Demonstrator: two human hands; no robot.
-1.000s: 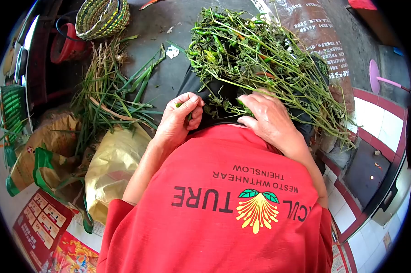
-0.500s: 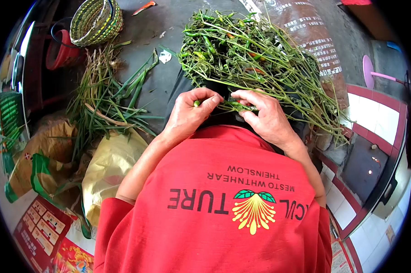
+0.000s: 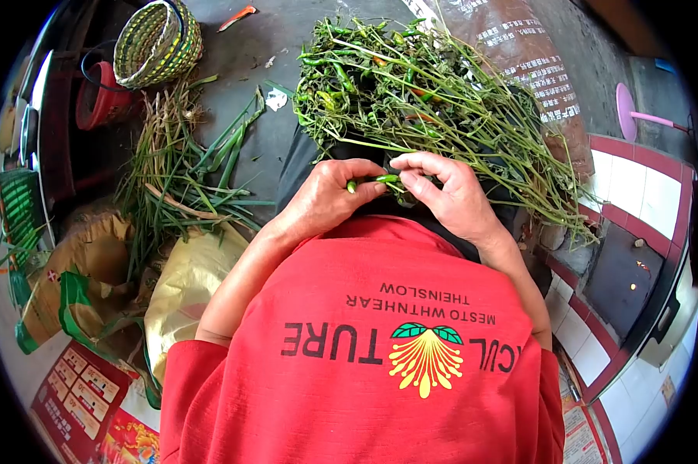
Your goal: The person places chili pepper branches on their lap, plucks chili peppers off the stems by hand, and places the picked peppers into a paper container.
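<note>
Grips a slim green pepper [image 3: 387,179] between the fingertips of the left hand [image 3: 318,203] and those of the right hand [image 3: 461,205], long axis running sideways, almost straight from one set of fingers to the other. Presses thumb and forefinger of the left hand at one end, with thumb and forefinger of the right hand pinched close at the other; about equally near to both. Tucks a green pod [image 3: 351,186] inside the curled left fingers, rounded end showing past the knuckles. Cannot tell whether the pepper is joined to the small leafy sprig [image 3: 401,195] just below the right fingertips.

Just beyond both sets of fingers, tangled pepper plants [image 3: 472,135] with stems fanning out past the right fingers, partly over a printed brown bag [image 3: 511,46]. To the left of the left fingers, long green onions [image 3: 163,155]; nearer the body on that side, a yellowish sack [image 3: 190,282]. Farther off, past the onions, a woven basket [image 3: 136,58] beside a red bucket [image 3: 101,108].

Compared with the earlier frames, shows left and right fingertips drawn together, no longer apart, with the pepper now bridging the narrow gap.
</note>
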